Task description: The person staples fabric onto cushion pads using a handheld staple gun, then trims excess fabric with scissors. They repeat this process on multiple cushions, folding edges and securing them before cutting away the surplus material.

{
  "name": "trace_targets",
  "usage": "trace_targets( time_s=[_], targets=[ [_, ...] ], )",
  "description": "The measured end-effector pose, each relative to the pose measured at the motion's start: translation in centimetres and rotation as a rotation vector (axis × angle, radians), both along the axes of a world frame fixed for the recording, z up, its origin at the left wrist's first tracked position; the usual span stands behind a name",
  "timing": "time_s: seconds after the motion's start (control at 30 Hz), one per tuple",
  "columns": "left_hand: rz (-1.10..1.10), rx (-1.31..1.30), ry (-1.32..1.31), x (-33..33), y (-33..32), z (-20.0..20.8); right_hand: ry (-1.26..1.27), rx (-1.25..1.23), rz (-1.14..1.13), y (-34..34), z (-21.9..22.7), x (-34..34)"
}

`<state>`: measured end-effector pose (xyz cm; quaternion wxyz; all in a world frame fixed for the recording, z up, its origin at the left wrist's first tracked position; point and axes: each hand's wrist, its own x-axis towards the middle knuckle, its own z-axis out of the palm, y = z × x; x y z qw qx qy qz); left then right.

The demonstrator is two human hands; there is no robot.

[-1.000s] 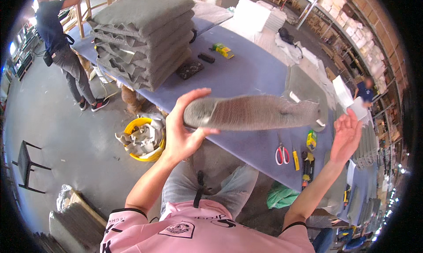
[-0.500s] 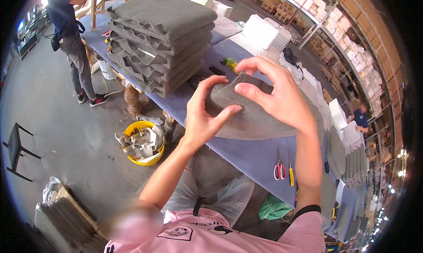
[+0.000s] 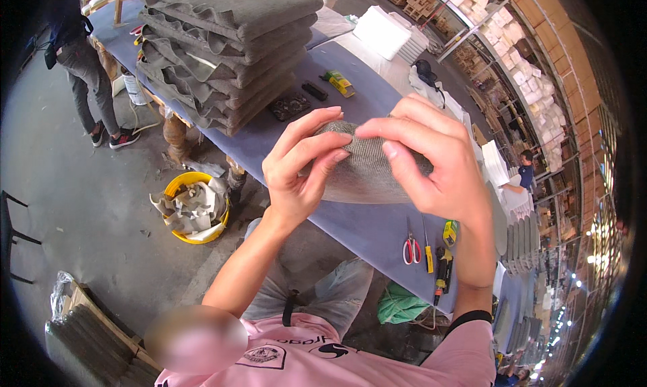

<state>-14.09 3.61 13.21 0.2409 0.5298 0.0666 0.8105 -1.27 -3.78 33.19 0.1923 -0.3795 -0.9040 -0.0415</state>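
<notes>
A grey fabric-covered cushion (image 3: pixel 367 178) is held up in front of me over the blue-covered table, its rounded end toward my fingers. My left hand (image 3: pixel 303 161) pinches the fabric at the cushion's left end, thumb below and fingers above. From the other side, my right hand (image 3: pixel 435 161) grips the cushion with bent fingers, its index fingertip close to the left fingertips and its thumb on the fabric. The far part of the cushion is hidden behind my right hand.
A tall stack of folded grey covers (image 3: pixel 229 57) fills the table's far left. Scissors (image 3: pixel 412 251) and a yellow-handled screwdriver (image 3: pixel 428 259) lie near the front edge. A yellow bucket of scraps (image 3: pixel 182 235) stands on the floor. One person (image 3: pixel 81 77) stands at left.
My left fingers have closed in on the cushion's end, and my right fingertips have come down onto it. The cushion's corner, upright before, now looks rounded. The whole view has shifted slightly.
</notes>
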Motion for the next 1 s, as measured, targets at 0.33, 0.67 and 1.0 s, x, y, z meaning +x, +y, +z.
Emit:
trace_targets(
  time_s=[0.33,0.67,1.0],
  targets=[
    [-0.201,-0.082,0.168,-2.0,0.5,0.6,0.005,0.104,-0.113,0.7,-0.7,-0.2],
    [-0.693,-0.340,0.084,-3.1,-1.6,0.6,0.200,-0.055,-0.221,0.4,-1.6,-0.1],
    [-0.580,-0.264,0.096,-3.5,-4.2,-1.6,0.227,-0.382,-0.144,1.6,-2.8,-0.4]
  ],
)
